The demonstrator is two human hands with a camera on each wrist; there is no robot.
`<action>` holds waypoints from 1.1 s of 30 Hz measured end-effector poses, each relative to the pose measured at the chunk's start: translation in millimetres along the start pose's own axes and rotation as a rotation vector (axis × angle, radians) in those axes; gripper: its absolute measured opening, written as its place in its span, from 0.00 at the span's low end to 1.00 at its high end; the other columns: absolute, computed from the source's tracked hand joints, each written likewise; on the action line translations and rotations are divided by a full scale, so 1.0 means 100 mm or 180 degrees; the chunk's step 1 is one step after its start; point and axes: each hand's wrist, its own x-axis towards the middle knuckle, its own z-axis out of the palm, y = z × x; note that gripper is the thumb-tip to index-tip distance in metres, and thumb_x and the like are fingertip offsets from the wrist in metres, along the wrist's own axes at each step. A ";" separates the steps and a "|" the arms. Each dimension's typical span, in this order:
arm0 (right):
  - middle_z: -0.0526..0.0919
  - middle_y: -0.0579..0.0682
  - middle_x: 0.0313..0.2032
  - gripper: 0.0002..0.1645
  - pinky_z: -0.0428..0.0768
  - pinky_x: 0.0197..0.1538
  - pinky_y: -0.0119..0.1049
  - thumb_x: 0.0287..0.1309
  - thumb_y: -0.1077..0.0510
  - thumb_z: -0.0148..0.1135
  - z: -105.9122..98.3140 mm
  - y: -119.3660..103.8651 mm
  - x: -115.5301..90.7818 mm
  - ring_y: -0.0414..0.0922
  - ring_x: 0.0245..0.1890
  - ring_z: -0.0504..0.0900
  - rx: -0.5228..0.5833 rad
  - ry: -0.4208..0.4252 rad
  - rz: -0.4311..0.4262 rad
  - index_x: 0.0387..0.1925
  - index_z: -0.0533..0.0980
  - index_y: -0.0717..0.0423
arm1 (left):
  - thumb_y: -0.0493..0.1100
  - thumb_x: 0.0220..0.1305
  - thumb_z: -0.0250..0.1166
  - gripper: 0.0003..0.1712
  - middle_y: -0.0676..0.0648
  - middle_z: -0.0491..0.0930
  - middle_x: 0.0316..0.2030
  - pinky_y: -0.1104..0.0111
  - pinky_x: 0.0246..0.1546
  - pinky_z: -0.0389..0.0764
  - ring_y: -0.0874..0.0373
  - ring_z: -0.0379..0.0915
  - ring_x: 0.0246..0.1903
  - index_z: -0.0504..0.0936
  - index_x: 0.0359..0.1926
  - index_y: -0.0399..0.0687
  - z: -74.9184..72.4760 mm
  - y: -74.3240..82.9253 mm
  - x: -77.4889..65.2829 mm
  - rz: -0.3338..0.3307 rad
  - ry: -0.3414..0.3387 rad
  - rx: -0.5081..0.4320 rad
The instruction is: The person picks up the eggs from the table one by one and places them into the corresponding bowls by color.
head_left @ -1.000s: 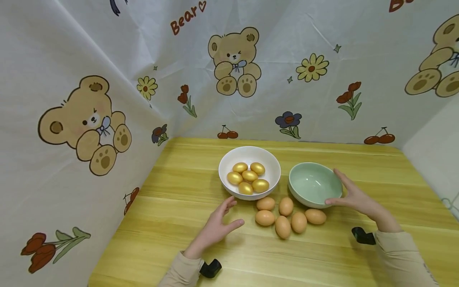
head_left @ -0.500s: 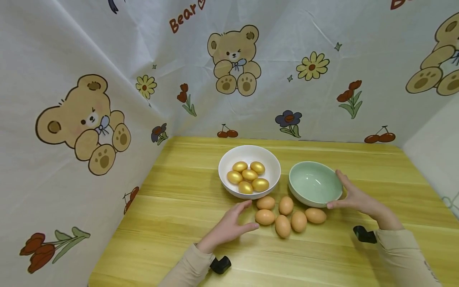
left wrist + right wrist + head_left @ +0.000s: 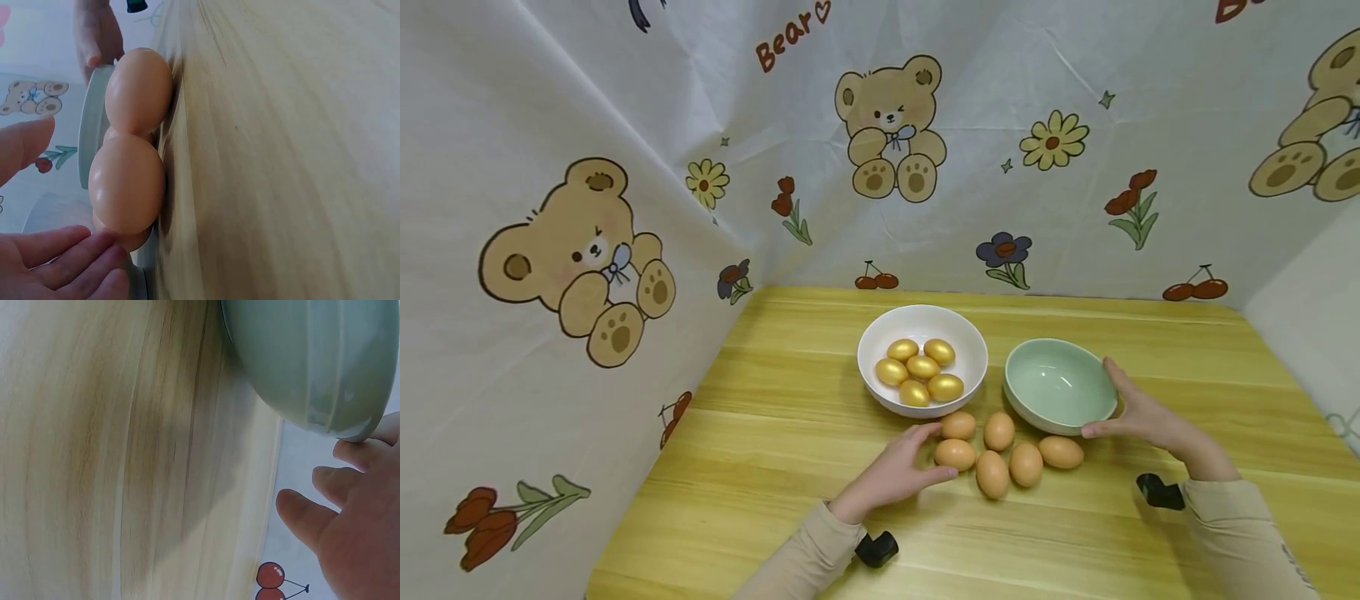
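Observation:
My left hand (image 3: 901, 473) is low over the table with thumb and fingers spread apart, its fingertips right at the nearest brown eggs (image 3: 955, 455). In the left wrist view the thumb (image 3: 28, 147) stands off from the egg (image 3: 128, 184), while the fingertips overlap the egg behind it. My right hand (image 3: 1146, 421) rests against the right side of a pale green bowl (image 3: 1060, 387), thumb at its front and a finger farther back. Seen from the right wrist, the other fingers (image 3: 306, 519) hang free of the bowl's outer wall (image 3: 319, 362).
Left of the green bowl stands a white bowl (image 3: 868, 379) with several golden eggs (image 3: 922, 367) in it. Several brown eggs lie in a loose group in front of both bowls on the wooden table (image 3: 760, 417). A bear-printed cloth (image 3: 970, 75) hangs behind and at the left.
My left hand has moved right, from beside the white bowl's front to the leftmost brown eggs. The right hand stays at the green bowl; bowls and eggs keep their places.

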 end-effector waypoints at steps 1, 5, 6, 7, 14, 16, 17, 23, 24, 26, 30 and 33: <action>0.24 0.72 0.65 0.71 0.39 0.54 0.73 0.46 0.59 0.72 0.00 0.01 0.00 0.71 0.63 0.27 -0.0007 0.0001 0.0001 0.67 0.23 0.65 | 0.60 0.59 0.61 0.40 0.47 0.66 0.60 0.60 0.60 0.63 0.53 0.59 0.60 0.63 0.65 0.41 0.00 0.01 0.01 0.0009 -0.0011 -0.0003; 0.25 0.72 0.66 0.71 0.40 0.54 0.73 0.47 0.58 0.71 0.01 0.03 0.01 0.71 0.63 0.28 -0.0009 -0.0001 0.0037 0.68 0.24 0.64 | 0.59 0.60 0.61 0.37 0.47 0.68 0.59 0.61 0.59 0.63 0.54 0.60 0.60 0.66 0.63 0.41 0.02 0.01 0.02 0.0023 -0.0052 0.0030; 0.25 0.72 0.66 0.71 0.40 0.54 0.73 0.47 0.59 0.71 0.00 0.04 0.01 0.71 0.63 0.28 0.0003 -0.0001 0.0042 0.68 0.24 0.64 | 0.59 0.60 0.61 0.37 0.48 0.68 0.58 0.61 0.59 0.63 0.54 0.60 0.60 0.66 0.62 0.42 0.03 0.01 0.02 0.0025 -0.0046 0.0035; 0.25 0.72 0.66 0.71 0.40 0.54 0.73 0.47 0.59 0.71 0.00 0.05 0.02 0.71 0.63 0.28 0.0008 0.0001 0.0044 0.68 0.24 0.64 | 0.59 0.60 0.62 0.36 0.49 0.68 0.58 0.62 0.59 0.63 0.54 0.60 0.60 0.67 0.62 0.42 0.03 0.01 0.03 0.0021 -0.0042 0.0040; 0.26 0.72 0.66 0.71 0.41 0.54 0.73 0.47 0.59 0.71 0.00 0.07 0.02 0.72 0.63 0.29 0.0021 0.0014 0.0033 0.68 0.24 0.63 | 0.53 0.59 0.64 0.30 0.51 0.71 0.54 0.64 0.58 0.65 0.56 0.63 0.57 0.71 0.58 0.44 0.04 0.02 0.04 0.0078 0.0049 0.0099; 0.26 0.72 0.66 0.71 0.41 0.54 0.73 0.46 0.59 0.72 0.00 0.07 0.03 0.72 0.63 0.30 0.0008 0.0019 0.0037 0.68 0.24 0.63 | 0.51 0.59 0.65 0.28 0.51 0.71 0.52 0.66 0.55 0.67 0.58 0.65 0.54 0.72 0.57 0.44 0.06 0.00 0.05 0.0122 0.0072 0.0101; 0.27 0.72 0.66 0.71 0.41 0.54 0.73 0.46 0.59 0.72 0.00 0.08 0.03 0.72 0.63 0.30 -0.0001 0.0023 0.0040 0.68 0.24 0.64 | 0.50 0.59 0.66 0.27 0.50 0.72 0.51 0.68 0.54 0.68 0.58 0.67 0.53 0.72 0.56 0.43 0.06 0.00 0.06 0.0144 0.0083 0.0085; 0.28 0.73 0.66 0.71 0.43 0.54 0.73 0.46 0.58 0.72 0.00 0.07 0.03 0.72 0.63 0.31 -0.0045 0.0035 0.0059 0.68 0.25 0.64 | 0.45 0.56 0.69 0.23 0.49 0.75 0.45 0.73 0.48 0.72 0.60 0.72 0.47 0.73 0.50 0.42 0.11 -0.04 0.09 0.0241 0.0182 -0.0076; 0.28 0.73 0.66 0.71 0.43 0.54 0.73 0.46 0.58 0.72 0.00 0.07 0.03 0.72 0.63 0.32 -0.0049 0.0038 0.0062 0.68 0.25 0.64 | 0.44 0.55 0.69 0.22 0.49 0.75 0.45 0.73 0.48 0.72 0.60 0.72 0.47 0.74 0.49 0.42 0.12 -0.04 0.10 0.0247 0.0201 -0.0087; 0.28 0.73 0.66 0.71 0.43 0.54 0.73 0.46 0.58 0.72 0.00 0.07 0.03 0.72 0.63 0.32 -0.0054 0.0038 0.0063 0.68 0.25 0.64 | 0.44 0.54 0.70 0.22 0.50 0.75 0.44 0.73 0.48 0.72 0.61 0.72 0.46 0.74 0.48 0.43 0.14 -0.05 0.11 0.0253 0.0232 -0.0103; 0.28 0.74 0.66 0.71 0.43 0.54 0.73 0.45 0.57 0.72 0.00 0.07 0.02 0.73 0.63 0.32 -0.0065 0.0042 0.0064 0.68 0.25 0.64 | 0.43 0.52 0.71 0.23 0.50 0.76 0.43 0.73 0.47 0.73 0.62 0.73 0.45 0.73 0.47 0.43 0.15 -0.04 0.12 0.0223 0.0252 -0.0138; 0.28 0.74 0.66 0.71 0.43 0.54 0.74 0.45 0.58 0.72 0.00 0.06 0.02 0.73 0.63 0.32 -0.0034 0.0039 0.0070 0.68 0.25 0.64 | 0.41 0.52 0.72 0.23 0.50 0.76 0.43 0.73 0.46 0.73 0.61 0.73 0.45 0.73 0.47 0.43 0.15 -0.03 0.12 0.0194 0.0248 -0.0185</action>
